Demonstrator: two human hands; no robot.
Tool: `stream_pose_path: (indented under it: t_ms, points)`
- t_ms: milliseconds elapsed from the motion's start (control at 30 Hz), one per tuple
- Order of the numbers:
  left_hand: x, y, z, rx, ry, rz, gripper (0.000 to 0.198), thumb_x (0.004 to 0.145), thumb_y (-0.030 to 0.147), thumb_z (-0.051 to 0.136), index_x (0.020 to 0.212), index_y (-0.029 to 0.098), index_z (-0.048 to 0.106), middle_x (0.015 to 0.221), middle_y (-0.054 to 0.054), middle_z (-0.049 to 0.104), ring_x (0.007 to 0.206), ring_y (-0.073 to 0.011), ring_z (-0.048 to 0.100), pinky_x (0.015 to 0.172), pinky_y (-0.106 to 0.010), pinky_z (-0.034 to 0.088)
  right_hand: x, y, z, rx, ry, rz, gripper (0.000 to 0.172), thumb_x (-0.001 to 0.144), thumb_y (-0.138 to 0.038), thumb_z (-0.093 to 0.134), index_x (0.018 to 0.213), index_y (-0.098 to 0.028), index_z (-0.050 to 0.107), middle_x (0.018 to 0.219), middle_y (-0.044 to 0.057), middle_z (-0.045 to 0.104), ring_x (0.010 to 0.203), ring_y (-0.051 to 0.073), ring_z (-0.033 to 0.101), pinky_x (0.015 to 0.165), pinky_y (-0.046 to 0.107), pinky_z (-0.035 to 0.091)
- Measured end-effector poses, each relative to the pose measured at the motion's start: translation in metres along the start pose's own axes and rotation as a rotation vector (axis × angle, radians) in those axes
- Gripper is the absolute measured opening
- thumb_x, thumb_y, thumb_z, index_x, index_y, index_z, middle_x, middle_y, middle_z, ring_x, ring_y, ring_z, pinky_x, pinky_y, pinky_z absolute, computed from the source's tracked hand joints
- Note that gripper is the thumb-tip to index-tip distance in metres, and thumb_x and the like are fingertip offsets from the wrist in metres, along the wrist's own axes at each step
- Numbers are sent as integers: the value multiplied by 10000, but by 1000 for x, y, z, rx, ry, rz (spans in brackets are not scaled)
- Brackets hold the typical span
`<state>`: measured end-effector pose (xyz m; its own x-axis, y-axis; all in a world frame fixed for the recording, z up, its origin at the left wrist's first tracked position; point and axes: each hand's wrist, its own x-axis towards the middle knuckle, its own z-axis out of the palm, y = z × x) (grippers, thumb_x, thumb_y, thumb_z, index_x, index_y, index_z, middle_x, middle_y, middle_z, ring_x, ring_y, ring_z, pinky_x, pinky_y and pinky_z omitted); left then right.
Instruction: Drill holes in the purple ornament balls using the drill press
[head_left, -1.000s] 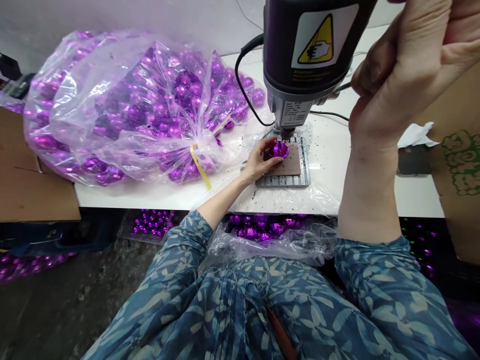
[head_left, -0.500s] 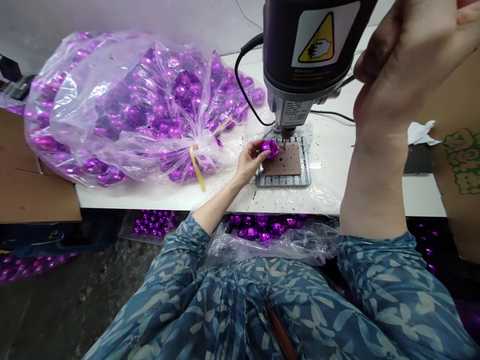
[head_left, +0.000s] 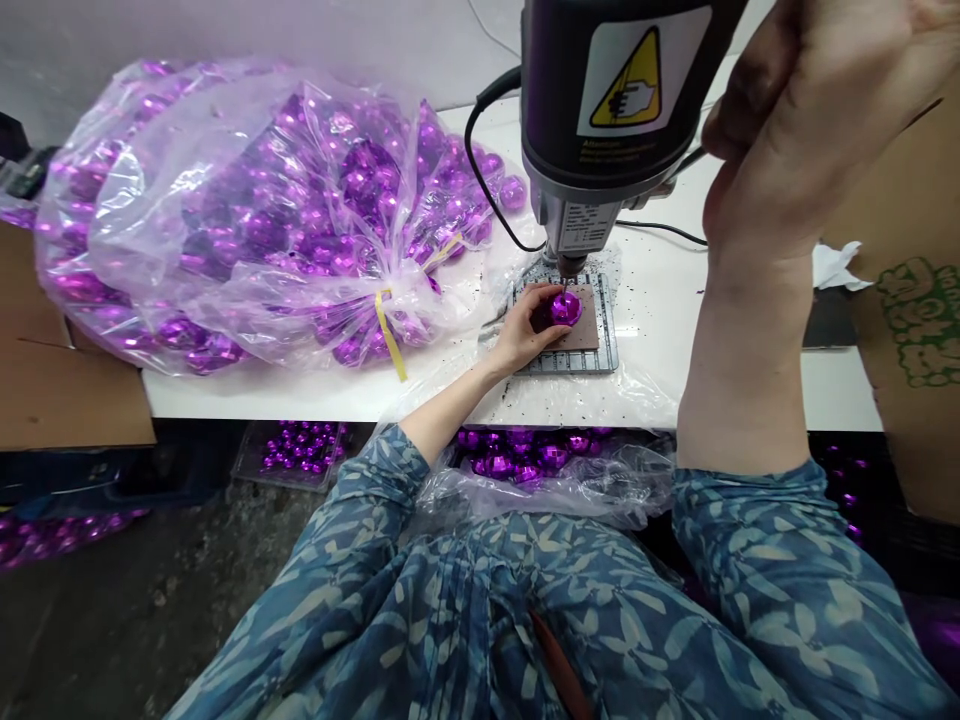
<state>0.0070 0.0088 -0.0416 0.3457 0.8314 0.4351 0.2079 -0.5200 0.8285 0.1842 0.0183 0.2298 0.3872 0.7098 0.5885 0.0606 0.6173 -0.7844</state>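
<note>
My left hand [head_left: 523,330] pinches a shiny purple faceted ball [head_left: 566,310] between thumb and fingers. The ball sits on a brown board [head_left: 585,335] lying over the slotted metal base [head_left: 610,350] of a bench drill press [head_left: 600,160]. Right above the ball is the drill bit [head_left: 566,284]; whether it touches or enters the ball I cannot tell. High at the right, my right hand [head_left: 817,120] is closed around the end of the drill press lever [head_left: 688,160], whose grip is hidden by my fingers.
A large tied plastic bag [head_left: 247,220] of purple balls fills the table's left side. Below the table edge are an open bag of balls [head_left: 525,458] and a clear tray [head_left: 304,450] of smaller ones. Cardboard boxes [head_left: 67,370] flank the table. Dark shavings dot the tabletop.
My left hand has moved right with the purple ball, from the board's left edge to beneath the drill bit. My right hand stays at the lever, with little visible movement.
</note>
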Motion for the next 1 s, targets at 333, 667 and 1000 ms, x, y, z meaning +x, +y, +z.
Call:
stream_pose_path:
  t_ms: [333, 667, 1000]
  points:
    - [-4, 5, 6, -105, -13, -78, 699, 965, 594, 805, 1521, 268, 534, 1466, -155, 690, 1376, -342, 697, 1226, -609, 564, -19, 9, -3, 162, 30, -182, 546, 640, -721, 680, 712, -186, 595, 527, -81, 309, 412, -35, 335, 438, 177, 178]
    - [-3, 13, 6, -177, 31, -149, 718, 872, 639, 891, 1408, 258, 605, 1429, -145, 723, 1379, -350, 708, 1249, -603, 550, -53, 41, -20, 211, 99, -393, 347, 960, -507, 688, 871, -171, 678, 721, -87, 594, 447, -72, 414, 482, 176, 197]
    - [-5, 18, 5, -173, 28, -160, 713, 891, 637, 876, 1419, 247, 598, 1442, -149, 710, 1379, -345, 701, 1254, -594, 544, -68, 72, -24, 204, 212, -482, 428, 991, -643, 639, 848, -242, 597, 522, -71, 103, 393, 30, 177, 473, 280, 196]
